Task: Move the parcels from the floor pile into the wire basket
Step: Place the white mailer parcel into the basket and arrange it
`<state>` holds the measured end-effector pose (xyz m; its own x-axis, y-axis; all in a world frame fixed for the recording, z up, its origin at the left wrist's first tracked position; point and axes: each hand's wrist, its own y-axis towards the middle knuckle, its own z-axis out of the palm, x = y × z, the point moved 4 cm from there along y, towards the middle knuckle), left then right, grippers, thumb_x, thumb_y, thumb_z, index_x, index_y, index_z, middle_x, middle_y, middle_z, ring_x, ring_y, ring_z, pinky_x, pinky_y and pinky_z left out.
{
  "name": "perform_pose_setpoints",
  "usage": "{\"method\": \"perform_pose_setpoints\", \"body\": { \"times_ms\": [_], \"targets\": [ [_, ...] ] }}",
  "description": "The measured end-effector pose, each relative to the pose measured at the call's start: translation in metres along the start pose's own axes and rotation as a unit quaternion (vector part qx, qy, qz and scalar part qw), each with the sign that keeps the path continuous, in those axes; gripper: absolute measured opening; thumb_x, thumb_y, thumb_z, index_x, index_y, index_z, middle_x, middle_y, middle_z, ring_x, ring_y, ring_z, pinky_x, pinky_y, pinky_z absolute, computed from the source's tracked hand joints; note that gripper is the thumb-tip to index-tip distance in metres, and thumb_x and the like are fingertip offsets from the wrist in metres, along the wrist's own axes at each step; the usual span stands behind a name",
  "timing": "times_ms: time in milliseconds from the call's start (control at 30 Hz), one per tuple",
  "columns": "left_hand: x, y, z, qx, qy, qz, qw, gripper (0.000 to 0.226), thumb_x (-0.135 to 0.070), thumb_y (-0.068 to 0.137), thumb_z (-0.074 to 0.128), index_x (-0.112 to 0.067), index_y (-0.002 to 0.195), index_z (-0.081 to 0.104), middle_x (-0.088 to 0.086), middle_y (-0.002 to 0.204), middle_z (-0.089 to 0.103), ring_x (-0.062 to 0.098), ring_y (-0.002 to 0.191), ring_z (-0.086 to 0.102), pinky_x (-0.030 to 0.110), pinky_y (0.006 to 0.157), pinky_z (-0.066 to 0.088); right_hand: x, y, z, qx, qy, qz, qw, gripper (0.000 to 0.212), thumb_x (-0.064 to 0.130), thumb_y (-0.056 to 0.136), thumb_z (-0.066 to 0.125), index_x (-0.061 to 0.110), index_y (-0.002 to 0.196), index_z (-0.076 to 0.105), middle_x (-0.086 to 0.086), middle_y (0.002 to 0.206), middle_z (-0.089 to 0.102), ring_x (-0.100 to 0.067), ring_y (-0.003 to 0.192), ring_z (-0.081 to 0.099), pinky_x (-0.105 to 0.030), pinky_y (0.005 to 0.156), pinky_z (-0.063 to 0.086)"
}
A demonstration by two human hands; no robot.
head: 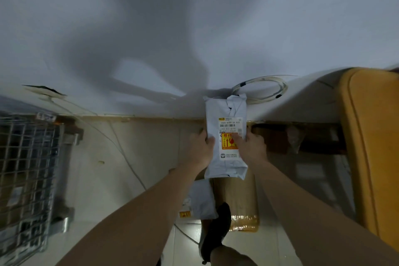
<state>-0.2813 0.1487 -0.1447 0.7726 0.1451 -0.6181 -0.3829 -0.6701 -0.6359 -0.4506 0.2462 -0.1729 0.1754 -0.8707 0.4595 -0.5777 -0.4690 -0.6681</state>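
A grey plastic parcel (226, 114) with a white shipping label and an orange sticker is held up in front of me, above the floor. My left hand (201, 147) grips its left edge and my right hand (251, 147) grips its right edge, thumb on the sticker. Below it on the floor lie a brown taped cardboard parcel (241, 201) and a small grey bag parcel (200, 198). The wire basket (26, 179) stands at the far left, with dark items inside.
A white wall (151, 28) fills the upper view, with a coiled white cable (261, 88) hanging on it. A yellow upholstered piece (371, 147) stands at the right. My foot in a dark shoe (216, 229) is on the pale tiled floor (129, 157). Thin cords trail across the floor.
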Motion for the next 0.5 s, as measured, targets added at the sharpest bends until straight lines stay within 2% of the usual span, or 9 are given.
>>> {"method": "perform_pose_setpoints", "body": {
  "times_ms": [67, 167, 200, 267, 300, 400, 500],
  "targets": [
    [-0.011, -0.015, -0.01, 0.001, -0.056, 0.002, 0.998, 0.03, -0.035, 0.11, 0.043, -0.015, 0.118, 0.064, 0.009, 0.113, 0.066, 0.008, 0.084, 0.065, 0.022, 0.063, 0.051, -0.003, -0.003, -0.005, -0.01, 0.036, -0.009, 0.999, 0.08, 0.092, 0.063, 0.044, 0.039, 0.118, 0.068, -0.003, 0.125, 0.062, -0.028, 0.112, 0.066, -0.047, 0.087, 0.063],
    [-0.031, -0.042, -0.033, -0.007, -0.119, 0.016, 0.993, 0.022, -0.02, 0.107, 0.053, -0.005, 0.112, 0.069, 0.012, 0.109, 0.075, 0.02, 0.088, 0.076, 0.037, 0.074, 0.065, 0.043, -0.061, -0.037, -0.023, 0.087, -0.025, 0.996, 0.072, 0.084, 0.072, 0.057, 0.03, 0.118, 0.07, -0.001, 0.117, 0.068, -0.016, 0.097, 0.072, -0.036, 0.078, 0.065],
    [-0.039, -0.054, -0.044, -0.02, -0.116, 0.026, 0.993, 0.019, -0.022, 0.106, 0.055, -0.008, 0.107, 0.069, 0.009, 0.105, 0.076, 0.018, 0.085, 0.076, 0.036, 0.072, 0.064, 0.063, -0.085, -0.049, -0.026, 0.1, -0.032, 0.994, 0.061, 0.074, 0.081, 0.063, 0.026, 0.117, 0.069, 0.002, 0.11, 0.071, -0.011, 0.09, 0.073, -0.03, 0.073, 0.063],
    [-0.061, -0.087, -0.074, -0.035, -0.113, 0.052, 0.992, 0.02, -0.03, 0.105, 0.059, -0.012, 0.105, 0.067, -0.002, 0.1, 0.074, 0.011, 0.084, 0.074, 0.022, 0.064, 0.06, 0.092, -0.125, -0.068, -0.02, 0.133, -0.031, 0.99, 0.036, 0.047, 0.097, 0.066, 0.022, 0.122, 0.059, 0.009, 0.099, 0.071, -0.006, 0.084, 0.071, -0.021, 0.066, 0.057],
    [-0.07, -0.105, -0.09, -0.039, -0.119, 0.063, 0.99, 0.022, -0.033, 0.104, 0.06, -0.012, 0.107, 0.067, -0.004, 0.101, 0.073, 0.01, 0.086, 0.074, 0.018, 0.062, 0.057, 0.104, -0.143, -0.076, -0.014, 0.149, -0.033, 0.988, 0.035, 0.041, 0.1, 0.065, 0.023, 0.127, 0.053, 0.01, 0.1, 0.07, -0.007, 0.085, 0.072, -0.021, 0.065, 0.055],
    [-0.096, -0.159, -0.14, -0.048, -0.145, 0.092, 0.984, 0.026, -0.038, 0.103, 0.062, -0.015, 0.114, 0.061, -0.009, 0.1, 0.07, 0.002, 0.083, 0.069, 0.012, 0.057, 0.053, 0.143, -0.202, -0.099, -0.01, 0.186, -0.05, 0.981, 0.043, 0.042, 0.101, 0.063, 0.02, 0.134, 0.046, 0.005, 0.106, 0.071, -0.014, 0.091, 0.074, -0.027, 0.07, 0.058],
    [-0.115, -0.202, -0.187, -0.056, -0.175, 0.121, 0.976, 0.029, -0.046, 0.1, 0.062, -0.021, 0.112, 0.056, -0.002, 0.108, 0.066, 0.011, 0.092, 0.071, 0.022, 0.068, 0.061, 0.178, -0.259, -0.119, -0.028, 0.206, -0.078, 0.975, 0.045, 0.046, 0.099, 0.064, 0.018, 0.131, 0.047, 0.004, 0.103, 0.072, -0.014, 0.09, 0.074, -0.03, 0.073, 0.059]
  ]
}}
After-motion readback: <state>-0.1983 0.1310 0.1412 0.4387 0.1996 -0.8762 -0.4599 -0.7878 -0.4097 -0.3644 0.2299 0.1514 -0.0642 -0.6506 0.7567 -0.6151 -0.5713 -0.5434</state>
